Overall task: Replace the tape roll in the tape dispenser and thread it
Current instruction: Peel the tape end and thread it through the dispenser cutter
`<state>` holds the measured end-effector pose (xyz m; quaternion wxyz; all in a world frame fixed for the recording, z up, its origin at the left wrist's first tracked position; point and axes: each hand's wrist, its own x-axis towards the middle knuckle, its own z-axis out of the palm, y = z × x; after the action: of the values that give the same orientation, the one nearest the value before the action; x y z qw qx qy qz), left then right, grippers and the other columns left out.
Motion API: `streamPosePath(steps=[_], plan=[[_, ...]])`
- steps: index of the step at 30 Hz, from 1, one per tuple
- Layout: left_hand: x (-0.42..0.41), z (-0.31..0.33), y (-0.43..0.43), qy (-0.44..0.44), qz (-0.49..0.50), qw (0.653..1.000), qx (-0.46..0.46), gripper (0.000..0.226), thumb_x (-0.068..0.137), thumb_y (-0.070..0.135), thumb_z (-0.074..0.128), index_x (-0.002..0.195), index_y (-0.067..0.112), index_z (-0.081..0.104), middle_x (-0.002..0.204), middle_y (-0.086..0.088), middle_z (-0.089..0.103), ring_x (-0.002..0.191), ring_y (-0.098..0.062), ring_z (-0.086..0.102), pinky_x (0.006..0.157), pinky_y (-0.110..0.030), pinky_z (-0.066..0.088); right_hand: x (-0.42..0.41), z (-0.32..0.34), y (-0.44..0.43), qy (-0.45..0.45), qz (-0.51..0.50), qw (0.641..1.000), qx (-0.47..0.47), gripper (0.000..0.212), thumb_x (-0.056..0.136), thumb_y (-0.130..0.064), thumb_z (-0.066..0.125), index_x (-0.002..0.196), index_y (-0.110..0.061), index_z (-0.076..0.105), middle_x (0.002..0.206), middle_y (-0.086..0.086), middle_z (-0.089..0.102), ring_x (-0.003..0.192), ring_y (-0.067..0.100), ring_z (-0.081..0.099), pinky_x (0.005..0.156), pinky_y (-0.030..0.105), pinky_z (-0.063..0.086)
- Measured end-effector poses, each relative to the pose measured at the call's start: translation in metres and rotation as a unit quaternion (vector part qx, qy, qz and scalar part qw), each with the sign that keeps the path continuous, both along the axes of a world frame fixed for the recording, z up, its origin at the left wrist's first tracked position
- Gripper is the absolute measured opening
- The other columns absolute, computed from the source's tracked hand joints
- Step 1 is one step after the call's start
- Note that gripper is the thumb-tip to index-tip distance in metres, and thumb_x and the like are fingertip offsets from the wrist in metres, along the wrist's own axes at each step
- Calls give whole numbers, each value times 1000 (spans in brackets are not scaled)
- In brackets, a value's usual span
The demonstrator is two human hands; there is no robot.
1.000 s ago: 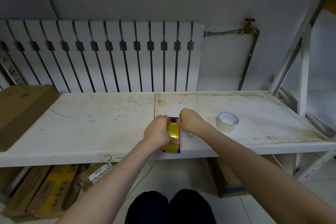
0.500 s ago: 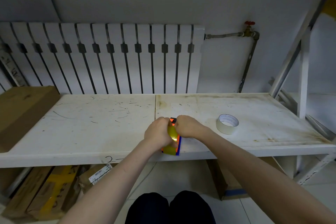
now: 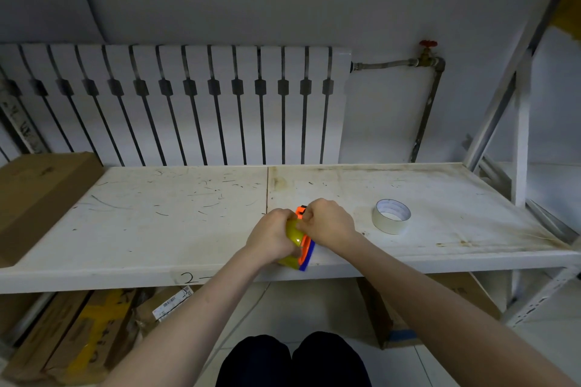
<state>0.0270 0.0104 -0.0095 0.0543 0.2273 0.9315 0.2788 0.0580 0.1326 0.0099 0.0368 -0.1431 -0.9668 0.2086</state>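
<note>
Orange dispenser (image 3: 304, 243) lies clamped between your hands, long axis running away from you — left hand (image 3: 273, 237) wraps its yellow roll (image 3: 293, 233), right hand (image 3: 327, 223) pinches the far end.

Tape dispenser (image 3: 304, 243) at shelf (image 3: 157, 229) front edge; spare roll (image 3: 391, 216) right; box (image 3: 41, 195) far left

Left hand (image 3: 272, 237) and right hand (image 3: 327, 223) fisted, knuckles close, forearms converging.

Left hand (image 3: 272, 237) and right hand (image 3: 327, 223) gripping orange tape dispenser (image 3: 304, 247), white roll (image 3: 391, 216) beside
</note>
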Motion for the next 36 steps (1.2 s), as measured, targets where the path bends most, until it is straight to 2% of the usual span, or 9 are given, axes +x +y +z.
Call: streamPosePath(steps=[3, 5, 9, 11, 15, 19, 22, 26, 36], plan=[[1, 0, 0, 3, -22, 1000, -2, 58, 55, 15, 79, 110, 18, 59, 110, -2, 61, 99, -23, 60, 78, -34, 52, 2, 0, 0, 44, -16, 999, -2, 23, 89, -21, 50, 67, -17, 55, 72, 4, 60, 63, 20, 55, 47, 22, 33], [2, -1, 0, 6, -40, 999, -8, 52, 56, 15, 77, 105, 20, 60, 105, -2, 62, 97, -23, 61, 76, -36, 54, 4, 1, -2, 54, -17, 998, -9, 22, 90, -19, 48, 69, -16, 55, 72, 4, 61, 63, 20, 55, 47, 23, 33], [3, -3, 1, 20, -9, 1000, 16, 60, 63, 41, 78, 116, 19, 58, 111, -3, 58, 96, -20, 56, 75, -30, 45, 4, 0, -1, 61, -17, 998, -5, 24, 90, -19, 46, 66, -15, 51, 63, 1, 50, 61, 21, 50, 46, 24, 30], [6, -6, 3, 34, 23, 999, 26, 57, 69, 44, 74, 118, 18, 58, 113, -6, 56, 98, -23, 56, 74, -28, 41, 3, -2, 0, 64, -15, 998, -14, 31, 90, -19, 45, 59, -16, 46, 58, 0, 46, 57, 19, 47, 45, 24, 29], [7, -8, 9, 14, 49, 997, 49, 46, 69, 28, 71, 112, 17, 58, 108, -8, 57, 95, -23, 58, 68, -26, 41, 1, -6, 3, 67, -13, 996, -55, 30, 86, -32, 55, 66, -10, 60, 63, 5, 60, 60, 19, 57, 54, 28, 44], [5, -8, 13, -16, 84, 995, 44, 73, 66, 30, 75, 129, 13, 42, 116, -6, 58, 102, -23, 57, 68, -27, 42, 0, -9, 10, 84, -14, 994, -62, 22, 84, -27, 60, 71, -10, 67, 70, 6, 68, 68, 22, 63, 58, 35, 53], [9, -9, 14, -9, 94, 994, 49, 62, 67, 41, 69, 118, 13, 49, 108, -5, 61, 96, -23, 60, 69, -31, 48, 3, -15, 9, 119, 5, 992, -45, 29, 80, -17, 54, 52, -21, 50, 55, -5, 52, 59, 21, 53, 46, 28, 39], [13, -12, 13, 23, 93, 993, 63, 45, 66, 51, 67, 97, 18, 60, 93, -1, 65, 83, -19, 61, 67, -33, 52, 7, -23, 12, 173, 38, 984, -19, 18, 85, -21, 55, 67, -19, 59, 71, -7, 53, 64, 13, 49, 47, 19, 26], [8, -4, 18, 19, 70, 997, 29, 39, 61, 47, 69, 93, 24, 62, 87, 6, 64, 79, -17, 57, 66, -30, 47, 24, -24, 12, 262, 37, 963, -56, 12, 87, -19, 60, 79, -14, 67, 81, -2, 63, 68, 11, 53, 58, 21, 39]])
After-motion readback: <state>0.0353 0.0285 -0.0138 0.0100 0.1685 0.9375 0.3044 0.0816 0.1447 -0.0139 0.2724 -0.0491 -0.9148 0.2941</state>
